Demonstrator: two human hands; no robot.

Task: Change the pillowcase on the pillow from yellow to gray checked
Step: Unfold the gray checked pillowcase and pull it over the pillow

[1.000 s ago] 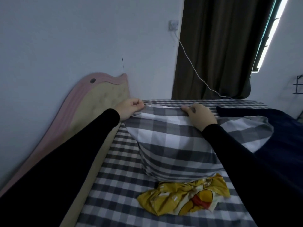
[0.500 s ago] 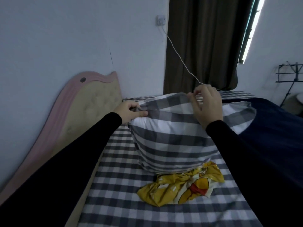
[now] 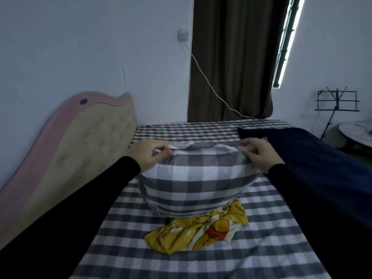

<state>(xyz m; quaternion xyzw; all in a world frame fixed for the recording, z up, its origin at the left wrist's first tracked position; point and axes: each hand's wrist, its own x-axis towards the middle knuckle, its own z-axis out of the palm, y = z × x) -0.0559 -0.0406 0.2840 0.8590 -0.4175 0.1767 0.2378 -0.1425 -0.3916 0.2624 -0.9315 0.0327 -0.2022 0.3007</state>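
The pillow in its gray checked pillowcase (image 3: pixel 197 182) stands on the bed in front of me, its open far edge on top. My left hand (image 3: pixel 148 156) pinches the left corner of that edge. My right hand (image 3: pixel 258 156) grips the right corner, fingers curled over the cloth. The yellow pillowcase (image 3: pixel 201 232) with a cartoon print lies crumpled on the sheet, just in front of the pillow and partly under it.
The bed has a gray checked sheet (image 3: pixel 181 258). A pink and beige headboard (image 3: pixel 76 150) runs along the left wall. A dark blue blanket (image 3: pixel 322 158) covers the right side. A white cable (image 3: pixel 209 81) hangs from a wall socket. A music stand (image 3: pixel 336 103) is far right.
My right hand has moved out to the pillowcase's right corner and lower. The pillow's top edge is now stretched between both hands. The view has shifted right.
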